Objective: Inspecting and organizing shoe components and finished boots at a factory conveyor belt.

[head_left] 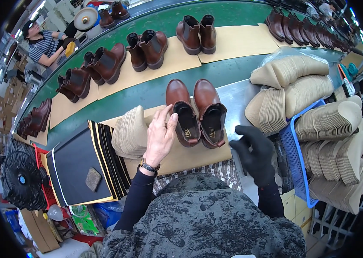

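Two brown leather ankle boots, a left-hand one (177,93) and a right-hand one (206,93), stand side by side in front of me, toes pointing away. Their open tops show the inner soles. They rest on a tan cardboard sheet (186,161). My bare left hand (160,135), with a watch at the wrist, is beside the left-hand boot, its fingers stretched out; whether they touch the leather I cannot tell. My right hand (254,155), in a black glove, hovers right of the other boot with thumb and fingers apart and nothing in them.
Tan insole stacks (129,133) stand left of my left hand. Black sheets (72,161) carry a small grey block (93,179). More insoles fill a blue basket (296,161) at right. Beyond, boots line a green conveyor (233,66). Someone (44,45) sits across it.
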Demonstrator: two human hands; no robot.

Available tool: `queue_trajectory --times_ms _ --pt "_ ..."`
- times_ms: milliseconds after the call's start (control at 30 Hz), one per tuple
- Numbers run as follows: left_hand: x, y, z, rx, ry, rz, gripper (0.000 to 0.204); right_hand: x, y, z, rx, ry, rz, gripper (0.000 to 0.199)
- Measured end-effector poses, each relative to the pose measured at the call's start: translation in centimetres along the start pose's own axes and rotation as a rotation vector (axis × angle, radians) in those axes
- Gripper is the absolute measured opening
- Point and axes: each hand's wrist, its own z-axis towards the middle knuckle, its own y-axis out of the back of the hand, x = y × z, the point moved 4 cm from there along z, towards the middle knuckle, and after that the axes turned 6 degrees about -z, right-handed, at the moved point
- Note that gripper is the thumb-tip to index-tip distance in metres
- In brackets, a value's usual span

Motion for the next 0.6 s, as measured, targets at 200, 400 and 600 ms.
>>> queue_trajectory --times_ms 200,400,600 --pt "0.9 -1.6 -1.3 0.140 0.059 -0.075 0.066 3.4 -4.2 0.1 0.329 0.125 -0.131 0.051" --pt "2.1 -1.8 -1.1 0.260 0.140 -0.249 0.068 2.5 -7.0 0.4 0.302 0.177 -0.255 0.047" --pt "1.5 -2.4 -1.6 0.167 0.081 -0.236 0.070 4.1 -7.1 1.5 0.355 0.203 -0.233 0.040"
